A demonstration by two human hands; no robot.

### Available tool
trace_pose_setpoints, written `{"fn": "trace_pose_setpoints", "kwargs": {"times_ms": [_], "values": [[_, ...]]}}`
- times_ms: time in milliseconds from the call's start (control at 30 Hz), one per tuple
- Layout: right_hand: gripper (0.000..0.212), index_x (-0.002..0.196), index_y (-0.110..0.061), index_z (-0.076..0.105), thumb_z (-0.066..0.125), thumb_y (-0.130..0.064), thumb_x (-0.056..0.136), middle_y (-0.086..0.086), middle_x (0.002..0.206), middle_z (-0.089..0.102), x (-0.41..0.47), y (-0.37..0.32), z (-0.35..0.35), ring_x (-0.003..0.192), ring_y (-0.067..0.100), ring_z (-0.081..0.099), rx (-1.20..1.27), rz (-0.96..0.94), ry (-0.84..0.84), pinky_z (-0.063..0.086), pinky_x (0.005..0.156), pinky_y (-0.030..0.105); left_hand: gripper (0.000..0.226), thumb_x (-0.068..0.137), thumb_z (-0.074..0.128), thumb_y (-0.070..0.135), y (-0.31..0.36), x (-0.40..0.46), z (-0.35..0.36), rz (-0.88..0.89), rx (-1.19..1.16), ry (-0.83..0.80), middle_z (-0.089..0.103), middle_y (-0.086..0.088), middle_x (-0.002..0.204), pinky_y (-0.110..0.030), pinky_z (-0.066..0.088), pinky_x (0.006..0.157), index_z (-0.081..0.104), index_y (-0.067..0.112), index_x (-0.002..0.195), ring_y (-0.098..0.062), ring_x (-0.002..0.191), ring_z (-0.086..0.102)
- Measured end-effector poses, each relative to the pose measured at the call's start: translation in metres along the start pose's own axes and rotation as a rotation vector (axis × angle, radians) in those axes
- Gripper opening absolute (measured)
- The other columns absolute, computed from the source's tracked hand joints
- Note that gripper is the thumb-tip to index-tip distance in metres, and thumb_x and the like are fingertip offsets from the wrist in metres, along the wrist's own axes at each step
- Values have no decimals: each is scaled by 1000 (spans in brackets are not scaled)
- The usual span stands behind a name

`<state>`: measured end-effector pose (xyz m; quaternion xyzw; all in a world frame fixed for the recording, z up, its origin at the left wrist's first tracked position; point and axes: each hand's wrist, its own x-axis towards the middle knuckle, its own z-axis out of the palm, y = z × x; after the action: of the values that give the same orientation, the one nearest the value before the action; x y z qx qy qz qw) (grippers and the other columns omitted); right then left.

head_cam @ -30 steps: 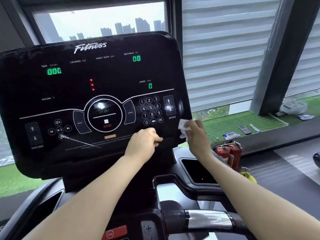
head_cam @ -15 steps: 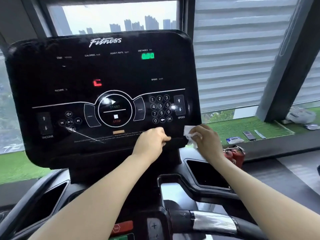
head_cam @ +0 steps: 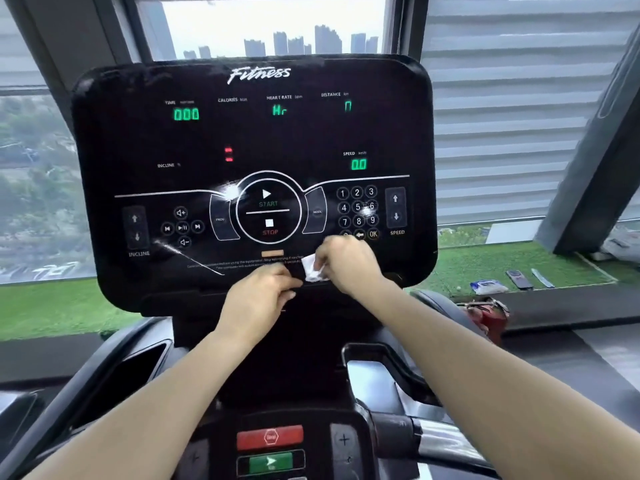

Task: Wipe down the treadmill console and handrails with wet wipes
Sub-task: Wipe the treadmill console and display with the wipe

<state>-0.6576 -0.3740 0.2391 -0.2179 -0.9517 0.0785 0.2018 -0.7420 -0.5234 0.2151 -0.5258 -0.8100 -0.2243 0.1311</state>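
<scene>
Near panel: a red stop button sits above a green start button on the lower control block, with a silver-banded black handrail to the right.
Left hand: the left hand rests at the console's lower edge, fingers curled; whether they grip the ledge cannot be told.
Right hand: the right hand pinches a crumpled white wet wipe with curled fingers.
Wipe position: against the bottom of the glossy black treadmill console, below the number keys, just beside the left hand.
Far sill: a white wipes packet lies on the green artificial turf.
</scene>
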Motion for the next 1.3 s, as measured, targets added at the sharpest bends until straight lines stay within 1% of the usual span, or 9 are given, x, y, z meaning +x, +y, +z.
{"fn": "trace_pose_setpoints", "kwargs": {"times_ms": [167,300,467,533,667,900,1000,1133,1300], "values": [[23,93,-26,72,64,-9,80,0,104,66,5,-11,9,100,25,61,56,-31,-56,41,75,29,17,80,73,16,1,7,-6,-58,-48,-35,67,10,92,-29,48,74,76,22,96,-16,89,64],[21,91,-27,73,62,-10,84,-6,100,63,-15,42,-15,99,21,59,73,27,-40,45,77,30,15,82,72,17,-1,10,-5,-78,-56,-60,66,9,90,-26,45,78,77,22,95,-15,90,64],[16,82,-17,74,67,-3,80,-2,88,64,-45,98,-42,89,23,64,202,267,83,50,77,34,15,82,71,17,0,10,-6,-88,-80,-57,66,9,87,-19,37,73,77,22,95,-13,87,63],[16,83,-17,74,66,-4,80,1,94,67,-44,95,-40,90,24,63,172,276,102,47,76,31,14,82,71,17,0,11,-6,-79,-93,-61,66,9,87,-21,40,74,77,21,95,-14,87,63],[19,92,-17,73,63,-6,82,3,104,65,-21,52,-24,98,25,60,83,139,104,41,76,30,15,83,71,18,-1,10,-6,-79,-88,-63,66,8,89,-21,42,76,77,22,96,-13,87,63],[25,94,-19,70,59,0,82,0,98,60,-3,-3,5,92,26,61,89,-14,71,41,71,31,17,85,69,21,1,10,-9,-55,-50,-81,66,10,93,-19,37,72,75,23,100,-12,89,62],[21,94,-21,71,61,-4,83,-2,99,60,-16,25,-9,95,24,60,69,17,38,45,75,32,21,86,67,18,-3,8,-10,-23,-67,-96,64,11,97,-18,38,75,73,24,105,-11,93,62],[20,92,-23,72,59,-9,86,-1,105,63,-29,56,-26,101,25,59,45,225,69,43,80,33,26,90,62,20,-17,4,-13,19,-69,-134,60,15,106,-18,38,80,68,27,114,-6,104,54],[22,98,-18,66,54,-5,85,3,102,59,-16,7,-5,96,29,58,0,92,75,41,74,35,24,86,66,28,-56,-12,-24,-71,-50,-22,61,15,107,-21,42,81,69,26,110,-6,107,54]]}}
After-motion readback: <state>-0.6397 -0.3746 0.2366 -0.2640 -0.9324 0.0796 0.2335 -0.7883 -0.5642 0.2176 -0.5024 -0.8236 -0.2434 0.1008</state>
